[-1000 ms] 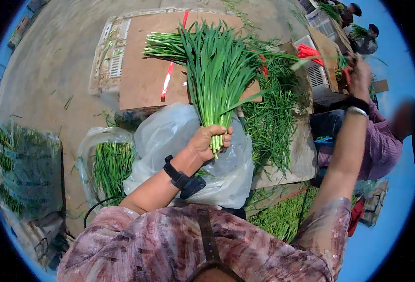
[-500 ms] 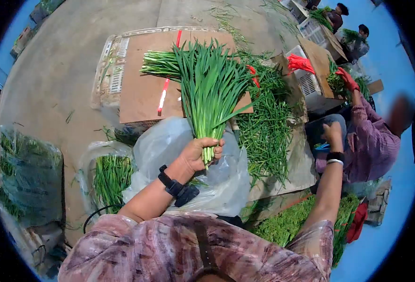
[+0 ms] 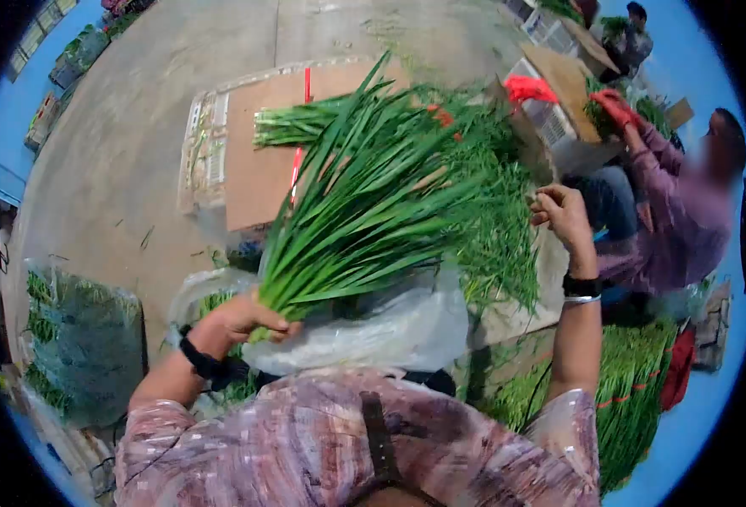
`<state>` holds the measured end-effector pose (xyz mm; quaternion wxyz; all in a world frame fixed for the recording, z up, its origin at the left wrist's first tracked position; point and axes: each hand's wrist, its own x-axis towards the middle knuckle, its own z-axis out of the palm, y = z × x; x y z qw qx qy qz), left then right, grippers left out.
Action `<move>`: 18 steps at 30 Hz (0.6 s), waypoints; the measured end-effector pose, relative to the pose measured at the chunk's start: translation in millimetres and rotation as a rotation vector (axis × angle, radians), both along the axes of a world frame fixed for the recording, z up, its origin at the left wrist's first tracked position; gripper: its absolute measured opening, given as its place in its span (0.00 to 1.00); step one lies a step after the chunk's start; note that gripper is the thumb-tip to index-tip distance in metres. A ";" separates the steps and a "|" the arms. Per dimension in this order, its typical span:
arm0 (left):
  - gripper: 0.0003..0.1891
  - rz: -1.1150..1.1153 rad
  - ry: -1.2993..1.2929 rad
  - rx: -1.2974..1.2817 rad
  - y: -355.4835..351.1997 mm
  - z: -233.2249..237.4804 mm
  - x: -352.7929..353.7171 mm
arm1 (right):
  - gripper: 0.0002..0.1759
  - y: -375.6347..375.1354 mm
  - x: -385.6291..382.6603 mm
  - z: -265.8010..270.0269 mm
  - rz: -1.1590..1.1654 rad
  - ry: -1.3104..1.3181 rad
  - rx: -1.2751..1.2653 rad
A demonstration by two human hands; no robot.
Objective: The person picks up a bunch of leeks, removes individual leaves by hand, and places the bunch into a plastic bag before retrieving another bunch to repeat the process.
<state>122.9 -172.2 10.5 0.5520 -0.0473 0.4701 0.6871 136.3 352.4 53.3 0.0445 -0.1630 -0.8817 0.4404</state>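
Observation:
My left hand (image 3: 259, 319) is closed round the stem ends of a large bunch of green leafy stalks (image 3: 347, 211), whose leaves fan out up and to the right. My right hand (image 3: 561, 211) is raised at the right, its fingers curled together; whether they hold anything is too small to tell. Behind the bunch, a smaller bundle (image 3: 292, 126) lies across a cardboard sheet (image 3: 250, 182) with a red strip (image 3: 307, 84) on it. Clear plastic (image 3: 373, 334) covers my lap below the bunch.
Loose green stalks (image 3: 504, 245) are heaped right of the cardboard. A co-worker (image 3: 669, 211) with red gloves sits at the right, beside a white crate (image 3: 554, 127) topped with red strips (image 3: 529, 89). Bagged greens (image 3: 85, 346) stand at the left.
My left hand has moved down and left with the bunch, whose leaves now spread to the right. My right hand has moved up and left, away from the co-worker's lap.

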 end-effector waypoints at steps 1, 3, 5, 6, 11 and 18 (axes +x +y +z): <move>0.27 0.005 0.027 -0.126 -22.2 3.9 5.7 | 0.13 3.3 11.4 -6.8 -0.016 -0.027 -0.004; 0.26 -0.077 0.076 -0.210 -70.4 -10.9 14.1 | 0.12 7.2 35.1 -18.5 -0.008 -0.070 0.053; 0.26 -0.106 0.086 -0.244 -98.6 -23.2 26.8 | 0.11 -6.4 52.7 -20.1 -0.102 -0.154 -0.053; 0.25 -0.091 0.078 -0.238 -107.0 -26.3 33.5 | 0.12 -2.4 59.4 -31.8 -0.104 -0.173 -0.074; 0.25 -0.099 0.031 -0.232 -135.5 -50.8 44.7 | 0.13 -22.8 61.8 -35.8 -0.052 -0.144 -0.143; 0.27 -0.186 -0.006 -0.237 -136.3 -58.8 37.7 | 0.14 -56.1 25.5 -34.7 0.100 -0.065 -0.246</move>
